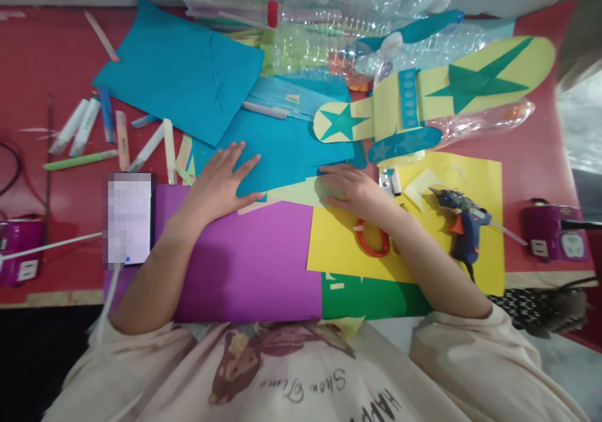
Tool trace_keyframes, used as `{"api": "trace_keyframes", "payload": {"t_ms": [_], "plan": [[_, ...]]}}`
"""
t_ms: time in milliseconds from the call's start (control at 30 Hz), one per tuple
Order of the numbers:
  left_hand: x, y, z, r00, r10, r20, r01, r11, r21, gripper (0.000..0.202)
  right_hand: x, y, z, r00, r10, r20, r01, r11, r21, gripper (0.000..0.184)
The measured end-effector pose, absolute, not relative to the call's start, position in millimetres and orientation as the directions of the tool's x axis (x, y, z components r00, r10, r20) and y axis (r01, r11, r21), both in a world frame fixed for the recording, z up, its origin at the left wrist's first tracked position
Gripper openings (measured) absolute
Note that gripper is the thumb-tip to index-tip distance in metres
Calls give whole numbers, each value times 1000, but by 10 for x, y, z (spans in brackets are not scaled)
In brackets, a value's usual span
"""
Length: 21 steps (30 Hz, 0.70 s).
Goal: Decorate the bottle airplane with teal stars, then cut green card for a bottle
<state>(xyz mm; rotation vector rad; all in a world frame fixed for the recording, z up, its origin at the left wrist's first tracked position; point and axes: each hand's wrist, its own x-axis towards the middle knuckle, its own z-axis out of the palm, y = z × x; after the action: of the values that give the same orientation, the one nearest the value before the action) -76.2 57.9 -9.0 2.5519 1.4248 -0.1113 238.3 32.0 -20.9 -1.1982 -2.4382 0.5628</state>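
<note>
My left hand (229,179) lies with spread fingers on a blue paper sheet (277,149), its thumb near the upper edge of a purple sheet (249,259). Nothing is gripped in it. My right hand (350,190) rests palm down, fingers stretched out over a pale green paper strip (296,192) and the lower edge of the blue sheet. Just below that hand are the orange handles of what look like scissors (371,240), partly covered by my forearm. A yellow sheet (338,246) lies beneath my right wrist.
A glue gun (465,218) lies on the yellow sheet. Behind the hands is a plastic-bottle plane with yellow paper wings (433,96), among clear bottles (324,33). Several markers (84,127) and a phone (129,218) with a white cable are at left.
</note>
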Motion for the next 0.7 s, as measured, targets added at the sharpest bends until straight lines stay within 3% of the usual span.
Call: {"api": "trace_keyframes", "payload": {"t_ms": [467, 700], "plan": [[-777, 583, -113, 537, 837, -104, 832, -505, 229, 68, 2441, 323, -206, -614, 727, 306, 571, 677, -464, 19], [-777, 553, -72, 527, 847, -65, 832, -500, 241, 66, 2411, 288, -194, -570, 724, 388, 628, 688, -363, 23]]}}
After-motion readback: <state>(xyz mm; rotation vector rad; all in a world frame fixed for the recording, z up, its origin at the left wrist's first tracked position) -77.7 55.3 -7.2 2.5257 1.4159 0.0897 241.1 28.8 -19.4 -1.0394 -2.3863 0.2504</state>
